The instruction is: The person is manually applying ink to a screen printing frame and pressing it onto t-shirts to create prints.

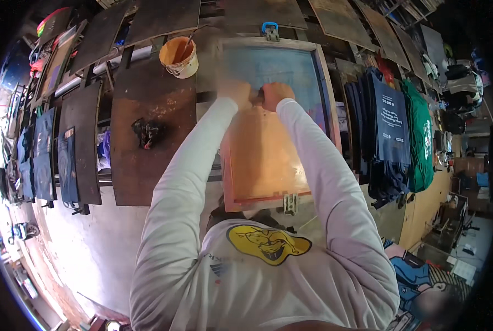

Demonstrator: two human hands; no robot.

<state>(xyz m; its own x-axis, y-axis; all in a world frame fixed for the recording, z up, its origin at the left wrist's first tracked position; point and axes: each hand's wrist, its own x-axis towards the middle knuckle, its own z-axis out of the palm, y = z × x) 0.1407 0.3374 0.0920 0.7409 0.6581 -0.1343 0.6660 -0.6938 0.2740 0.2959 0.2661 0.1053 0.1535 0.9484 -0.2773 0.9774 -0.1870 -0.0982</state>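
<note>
Both hands are stretched forward over a screen printing frame (279, 121) that lies flat on the work station in front of the person. Left hand (234, 92) and right hand (275, 95) sit close together, almost touching, near the far part of the frame, and both look clenched around something narrow that lies across the mesh. It is probably a squeegee, but the left hand is blurred and the tool itself is hidden, so I cannot tell for sure. The mesh is blue-grey at the far side and covered with orange colour on the near side. A blue clamp (269, 28) holds the far edge of the frame, and a metal clamp (290, 203) sits on the near edge.

Just to the left of the frame stands a brown wooden board (152, 165) with a dark crumpled rag (147, 132) on it. Behind this board is an orange bucket (178, 57) with a stick inside. To the right of the frame hang dark blue bags (391, 124) with pale print, and beside them green bags (421, 140). More dark boards (82, 138) go along the left side, some with blue fabric on them.
</note>
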